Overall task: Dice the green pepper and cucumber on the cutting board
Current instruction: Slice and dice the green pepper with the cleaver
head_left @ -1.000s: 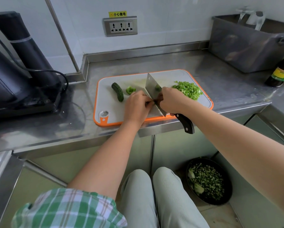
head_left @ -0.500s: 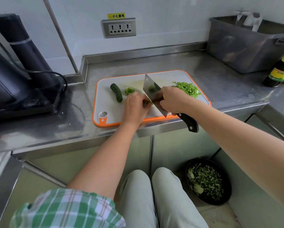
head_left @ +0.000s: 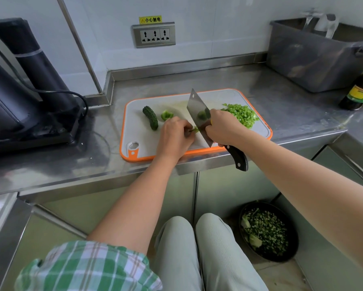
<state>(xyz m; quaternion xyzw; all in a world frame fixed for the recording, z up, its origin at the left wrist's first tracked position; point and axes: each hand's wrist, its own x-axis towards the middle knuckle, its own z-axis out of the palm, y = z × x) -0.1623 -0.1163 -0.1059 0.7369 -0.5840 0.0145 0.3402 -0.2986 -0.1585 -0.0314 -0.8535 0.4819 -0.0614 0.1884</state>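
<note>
On the orange-rimmed white cutting board (head_left: 138, 114), left hand (head_left: 174, 135) pinches a thin green pepper strip (head_left: 195, 129) against the broad steel cleaver (head_left: 194, 108) gripped by the right hand (head_left: 222, 127); bumpy dark cucumber (head_left: 150, 117) lies whole toward the left edge, diced pepper (head_left: 242, 115) heaped near the far right corner.

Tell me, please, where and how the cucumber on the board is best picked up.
Probably around its middle, from above, fingers across its narrow width. The cucumber lies flat on the cutting board, slanting from far left to near right, nothing touching it. A pepper piece sits close on its right, so the open left side gives fingers more room.
</note>
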